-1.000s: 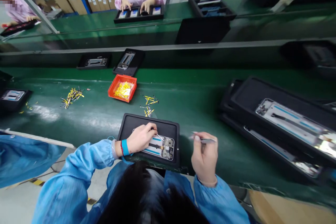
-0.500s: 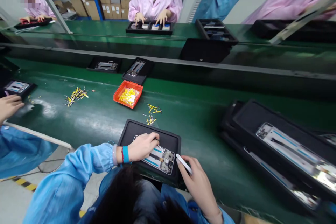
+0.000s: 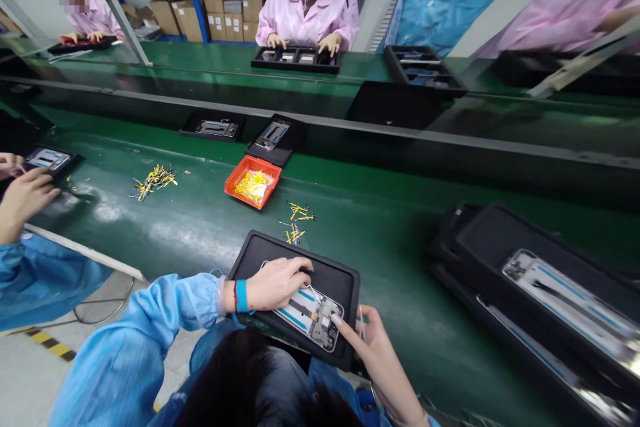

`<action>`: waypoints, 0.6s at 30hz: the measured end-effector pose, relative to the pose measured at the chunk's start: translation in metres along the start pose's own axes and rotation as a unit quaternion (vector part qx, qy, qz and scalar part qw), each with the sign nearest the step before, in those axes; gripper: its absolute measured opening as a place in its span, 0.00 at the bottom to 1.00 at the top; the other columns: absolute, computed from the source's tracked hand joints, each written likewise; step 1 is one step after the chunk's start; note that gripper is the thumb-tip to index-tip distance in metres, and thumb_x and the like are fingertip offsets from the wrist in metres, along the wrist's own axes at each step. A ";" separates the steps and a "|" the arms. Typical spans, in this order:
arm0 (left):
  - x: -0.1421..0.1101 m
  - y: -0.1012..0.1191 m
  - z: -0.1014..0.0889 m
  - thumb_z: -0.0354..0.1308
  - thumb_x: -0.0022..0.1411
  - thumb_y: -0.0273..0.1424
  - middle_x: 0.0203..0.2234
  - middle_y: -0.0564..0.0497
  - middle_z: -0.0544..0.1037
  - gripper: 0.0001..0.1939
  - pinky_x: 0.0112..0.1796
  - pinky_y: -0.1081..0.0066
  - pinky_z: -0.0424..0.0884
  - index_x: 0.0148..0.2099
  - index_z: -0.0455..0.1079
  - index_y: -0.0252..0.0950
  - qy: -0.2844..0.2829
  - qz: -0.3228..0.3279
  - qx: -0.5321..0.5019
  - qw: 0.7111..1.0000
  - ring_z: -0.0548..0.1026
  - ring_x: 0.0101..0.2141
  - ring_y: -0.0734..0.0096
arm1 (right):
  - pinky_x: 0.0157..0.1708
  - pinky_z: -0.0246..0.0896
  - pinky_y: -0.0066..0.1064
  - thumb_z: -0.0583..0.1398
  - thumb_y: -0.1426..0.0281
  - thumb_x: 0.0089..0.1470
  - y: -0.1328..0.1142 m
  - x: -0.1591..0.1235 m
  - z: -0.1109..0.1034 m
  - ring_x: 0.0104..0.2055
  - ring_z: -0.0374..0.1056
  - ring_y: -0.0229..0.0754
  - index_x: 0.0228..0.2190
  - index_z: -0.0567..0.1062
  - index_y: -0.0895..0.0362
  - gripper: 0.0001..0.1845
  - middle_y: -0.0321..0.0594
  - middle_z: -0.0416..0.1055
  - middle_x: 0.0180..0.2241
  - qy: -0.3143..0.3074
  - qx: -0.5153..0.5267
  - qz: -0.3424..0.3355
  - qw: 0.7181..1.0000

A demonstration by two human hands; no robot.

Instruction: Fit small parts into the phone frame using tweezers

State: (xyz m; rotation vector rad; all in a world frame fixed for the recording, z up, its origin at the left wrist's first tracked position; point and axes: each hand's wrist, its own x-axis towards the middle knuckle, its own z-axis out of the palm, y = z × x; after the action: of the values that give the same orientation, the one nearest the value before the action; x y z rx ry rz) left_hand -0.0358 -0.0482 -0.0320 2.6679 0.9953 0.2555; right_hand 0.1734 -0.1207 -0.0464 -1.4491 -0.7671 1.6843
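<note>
An opened phone [image 3: 300,315], with blue strips and a bared circuit board [image 3: 326,323], lies on a black tray [image 3: 345,280] in front of me. My left hand [image 3: 280,282] rests over the phone's far part, its fingers bent together, hiding what they grip. A thin white strand [image 3: 313,292] shows beside those fingertips. At the tray's right edge, my right hand [image 3: 375,340] has its thumb tip on the board end of the phone. Between its curled fingers is a slim white stick-like tool [image 3: 361,322], partly hidden.
Beyond the tray lie small yellow-and-black strips [image 3: 295,233], and an orange bin [image 3: 231,185] holds more. Another strip pile [image 3: 155,180] sits left. Stacked black trays with phones [image 3: 565,287] stand right. A co-worker's hand [image 3: 30,197] works at far left.
My right hand has moved in to the phone, with its thumb now on the board and the white tool turned more upright. The left hand's fingers have shifted slightly. The whole view has shifted.
</note>
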 end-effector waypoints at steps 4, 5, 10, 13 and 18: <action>-0.002 0.003 -0.001 0.53 0.63 0.23 0.46 0.45 0.71 0.07 0.39 0.71 0.69 0.44 0.67 0.34 0.023 -0.001 0.005 1.000 0.73 0.41 0.67 | 0.27 0.70 0.35 0.70 0.52 0.42 -0.009 -0.004 0.000 0.28 0.73 0.47 0.33 0.59 0.51 0.29 0.33 0.74 0.26 0.010 0.010 -0.002 1.000; -0.001 0.004 -0.002 0.52 0.64 0.24 0.47 0.44 0.71 0.07 0.40 0.71 0.69 0.44 0.67 0.34 0.033 -0.002 0.007 0.999 0.73 0.41 0.67 | 0.28 0.70 0.35 0.70 0.53 0.41 -0.014 -0.005 -0.001 0.29 0.73 0.47 0.33 0.60 0.52 0.29 0.33 0.74 0.27 0.014 0.012 0.003 1.000; 0.008 0.009 -0.015 0.48 0.68 0.25 0.47 0.43 0.71 0.07 0.40 0.69 0.68 0.42 0.68 0.33 0.059 0.015 0.018 0.998 0.72 0.41 0.67 | 0.28 0.70 0.34 0.71 0.55 0.41 -0.031 -0.008 -0.001 0.30 0.74 0.48 0.37 0.63 0.52 0.29 0.35 0.75 0.29 0.036 0.019 0.013 0.999; 0.015 0.008 -0.020 0.49 0.68 0.28 0.47 0.41 0.71 0.07 0.39 0.68 0.69 0.41 0.67 0.31 0.068 0.030 0.023 0.997 0.73 0.42 0.64 | 0.27 0.69 0.33 0.71 0.55 0.40 -0.035 -0.008 0.001 0.29 0.73 0.47 0.38 0.65 0.53 0.29 0.34 0.75 0.27 0.068 0.024 0.002 0.997; 0.020 0.005 -0.014 0.54 0.63 0.24 0.40 0.46 0.72 0.02 0.37 0.69 0.71 0.39 0.68 0.32 0.063 -0.003 -0.004 0.998 0.74 0.36 0.66 | 0.29 0.70 0.33 0.73 0.57 0.37 -0.041 -0.008 0.009 0.30 0.74 0.46 0.37 0.66 0.53 0.30 0.35 0.76 0.29 0.066 0.031 0.035 0.997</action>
State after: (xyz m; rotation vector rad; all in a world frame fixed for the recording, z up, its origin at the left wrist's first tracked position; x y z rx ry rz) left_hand -0.0219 -0.0356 -0.0160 2.6685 1.0365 0.4289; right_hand 0.1720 -0.1054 -0.0062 -1.5415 -0.5936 1.6313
